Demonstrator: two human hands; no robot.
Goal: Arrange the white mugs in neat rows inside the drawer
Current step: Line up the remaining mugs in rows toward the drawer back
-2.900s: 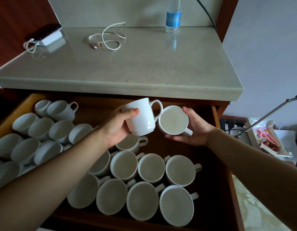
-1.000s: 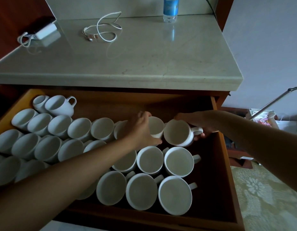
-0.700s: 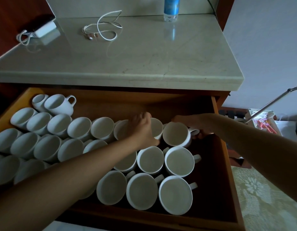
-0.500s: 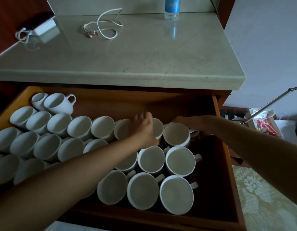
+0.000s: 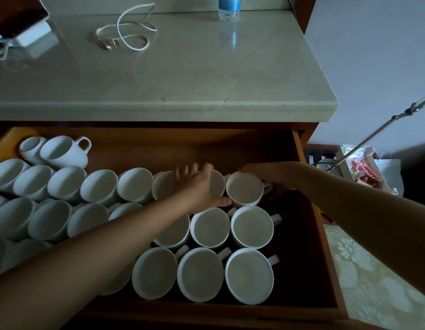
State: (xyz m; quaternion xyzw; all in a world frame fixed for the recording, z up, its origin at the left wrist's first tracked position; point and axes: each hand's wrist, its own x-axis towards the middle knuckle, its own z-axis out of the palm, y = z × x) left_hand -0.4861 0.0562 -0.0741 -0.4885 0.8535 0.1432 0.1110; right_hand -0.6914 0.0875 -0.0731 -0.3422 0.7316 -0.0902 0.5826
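We lay our left hand [image 5: 197, 186] flat, fingers spread, over one mug [image 5: 218, 186] to steady it in the drawer [image 5: 299, 148] while our right hand [image 5: 266, 175] seems to curl round the end mug [image 5: 244, 190], snugging it into line beside it.

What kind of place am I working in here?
Likely a hotel or catering pantry, though not certain: a wooden drawer packed with many identical white mugs, under a stone counter holding a water bottle and charging cable.
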